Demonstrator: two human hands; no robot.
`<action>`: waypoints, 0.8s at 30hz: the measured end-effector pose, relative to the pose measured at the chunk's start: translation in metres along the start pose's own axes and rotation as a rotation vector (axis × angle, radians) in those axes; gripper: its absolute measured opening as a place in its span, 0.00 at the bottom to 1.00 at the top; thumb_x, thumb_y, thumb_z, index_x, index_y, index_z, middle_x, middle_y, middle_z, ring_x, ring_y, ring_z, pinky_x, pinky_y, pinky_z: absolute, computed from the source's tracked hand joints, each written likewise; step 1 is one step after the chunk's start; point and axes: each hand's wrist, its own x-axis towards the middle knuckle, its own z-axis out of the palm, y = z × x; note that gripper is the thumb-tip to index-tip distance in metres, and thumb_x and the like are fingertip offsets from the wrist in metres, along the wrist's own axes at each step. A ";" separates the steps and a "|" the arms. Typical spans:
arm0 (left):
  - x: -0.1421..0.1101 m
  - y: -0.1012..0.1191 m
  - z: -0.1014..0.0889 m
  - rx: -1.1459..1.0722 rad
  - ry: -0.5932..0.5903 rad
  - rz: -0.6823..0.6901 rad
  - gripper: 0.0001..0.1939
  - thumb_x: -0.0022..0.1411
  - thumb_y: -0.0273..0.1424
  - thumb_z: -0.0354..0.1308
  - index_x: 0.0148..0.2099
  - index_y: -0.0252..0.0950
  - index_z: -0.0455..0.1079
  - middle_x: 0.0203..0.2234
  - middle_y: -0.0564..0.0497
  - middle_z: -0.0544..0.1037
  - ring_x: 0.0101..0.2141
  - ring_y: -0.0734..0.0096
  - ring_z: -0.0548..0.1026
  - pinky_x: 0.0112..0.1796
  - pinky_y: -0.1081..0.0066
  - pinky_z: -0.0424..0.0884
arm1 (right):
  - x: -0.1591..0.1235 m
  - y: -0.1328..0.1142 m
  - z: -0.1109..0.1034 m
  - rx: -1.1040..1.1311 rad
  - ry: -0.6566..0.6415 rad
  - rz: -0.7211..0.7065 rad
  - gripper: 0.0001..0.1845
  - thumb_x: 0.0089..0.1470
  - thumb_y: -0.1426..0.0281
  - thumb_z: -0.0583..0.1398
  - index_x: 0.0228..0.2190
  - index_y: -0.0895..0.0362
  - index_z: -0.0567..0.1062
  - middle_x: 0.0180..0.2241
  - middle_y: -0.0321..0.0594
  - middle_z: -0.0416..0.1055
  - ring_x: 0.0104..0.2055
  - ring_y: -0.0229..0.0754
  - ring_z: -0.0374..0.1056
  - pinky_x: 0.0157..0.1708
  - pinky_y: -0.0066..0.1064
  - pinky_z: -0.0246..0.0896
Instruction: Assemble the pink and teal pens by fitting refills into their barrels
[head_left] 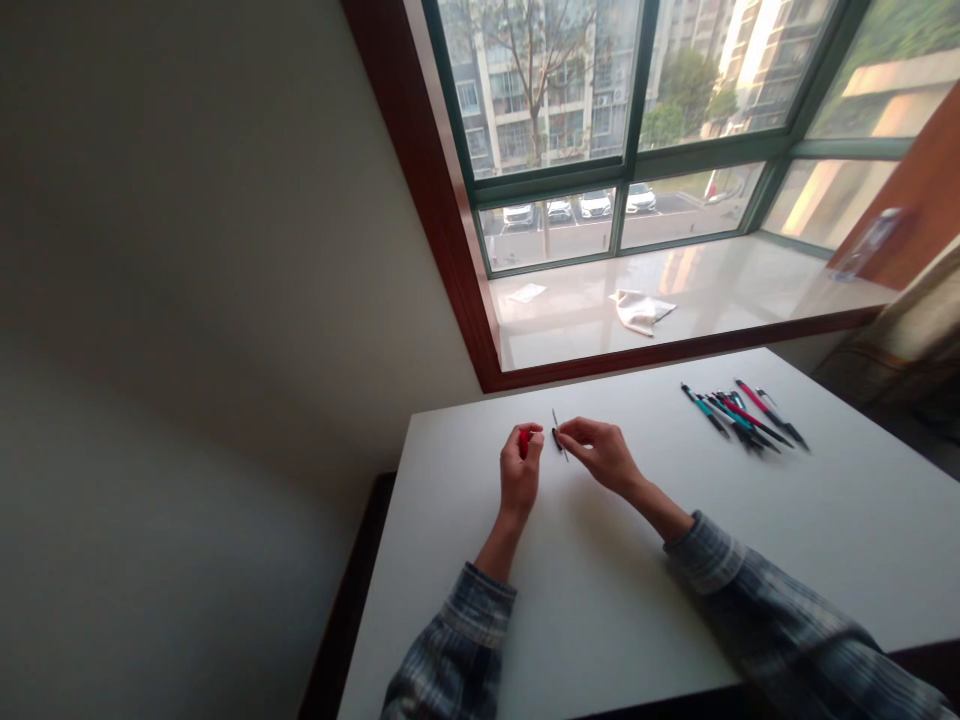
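Observation:
My left hand (520, 475) is closed around a red pen barrel (524, 441), most of which the fingers hide. Just to the right, my right hand (604, 458) pinches a thin pen refill (555, 418) between thumb and fingertips. The refill sticks out beyond the fingertips at both ends. A small black pen part (556, 437) shows beside the refill; whether it is held or lies on the table I cannot tell. A small gap separates the two hands, both low over the white table (600, 600).
A loose pile of pens (739, 412), black, teal and red, lies at the table's right back. Behind the table, a crumpled white cloth (642, 312) and a flat white paper (528, 293) rest on the window sill (570, 330). A wall (225, 300) borders the left.

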 end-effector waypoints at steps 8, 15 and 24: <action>0.007 0.002 -0.002 -0.086 0.053 -0.051 0.17 0.58 0.44 0.68 0.37 0.34 0.75 0.25 0.55 0.72 0.24 0.78 0.65 0.28 0.75 0.64 | -0.013 -0.007 0.006 -0.143 -0.150 -0.062 0.08 0.60 0.64 0.63 0.34 0.54 0.82 0.31 0.38 0.80 0.32 0.41 0.75 0.36 0.32 0.70; 0.015 0.002 -0.010 -0.201 0.166 -0.092 0.20 0.53 0.45 0.71 0.37 0.34 0.74 0.24 0.57 0.68 0.22 0.81 0.60 0.25 0.76 0.59 | -0.007 0.013 -0.017 -0.399 0.017 0.037 0.10 0.58 0.67 0.62 0.43 0.54 0.78 0.26 0.33 0.77 0.27 0.40 0.72 0.33 0.31 0.65; 0.002 -0.001 0.001 -0.070 -0.019 -0.147 0.17 0.54 0.44 0.69 0.35 0.35 0.76 0.22 0.56 0.69 0.22 0.79 0.60 0.24 0.75 0.58 | 0.007 0.028 -0.017 -0.685 -0.056 0.125 0.09 0.60 0.70 0.61 0.42 0.53 0.80 0.29 0.37 0.80 0.30 0.42 0.75 0.34 0.30 0.63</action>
